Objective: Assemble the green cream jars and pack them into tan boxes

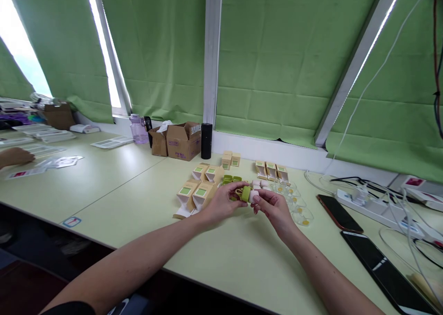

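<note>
My left hand [223,202] pinches a small green ring-shaped piece [245,193] over the pale green table [224,255]. My right hand [272,206] is closed on a small pinkish-white rounded piece [254,195] pressed against the green one. Both hands meet above the table's middle. Just behind them lie more green rings [231,179] and pinkish pieces [260,183]. To the left stand small tan cartons with green labels [198,194], some open. To the right lies a row of clear plastic shells with yellow dots [298,207].
Brown cardboard boxes [182,141], a black cylinder [206,141] and a purple bottle [138,129] stand near the window sill. Two phones [337,212] and a white power strip with cables [367,203] lie at right. Another person's hand [15,157] rests by papers far left.
</note>
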A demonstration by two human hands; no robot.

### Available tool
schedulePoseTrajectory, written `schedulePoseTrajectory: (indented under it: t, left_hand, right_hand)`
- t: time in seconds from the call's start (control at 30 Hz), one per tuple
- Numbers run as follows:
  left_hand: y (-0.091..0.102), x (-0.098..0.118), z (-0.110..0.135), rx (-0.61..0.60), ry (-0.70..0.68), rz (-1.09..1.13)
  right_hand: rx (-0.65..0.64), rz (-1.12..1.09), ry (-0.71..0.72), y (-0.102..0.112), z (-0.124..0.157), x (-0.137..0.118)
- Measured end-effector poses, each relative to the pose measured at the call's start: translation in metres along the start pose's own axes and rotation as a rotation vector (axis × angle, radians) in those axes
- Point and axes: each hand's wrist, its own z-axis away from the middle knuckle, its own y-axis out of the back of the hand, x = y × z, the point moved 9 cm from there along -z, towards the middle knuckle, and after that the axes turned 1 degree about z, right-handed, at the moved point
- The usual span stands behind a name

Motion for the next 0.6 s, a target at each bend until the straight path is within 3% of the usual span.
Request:
schedulePoseTrajectory:
  t: [0.43, 0.6]
  left_hand:
    - [-0.004, 0.012, 0.001, -0.035, -0.062, -0.028]
    - [-0.003, 0.015, 0.003, -0.025, -0.137, -0.139]
  right_hand:
    - [0.01, -0.009, 0.008, -0.002, 0.002, 0.0]
    - [0.037, 0.014, 0.061, -0.002, 0.004, -0.004]
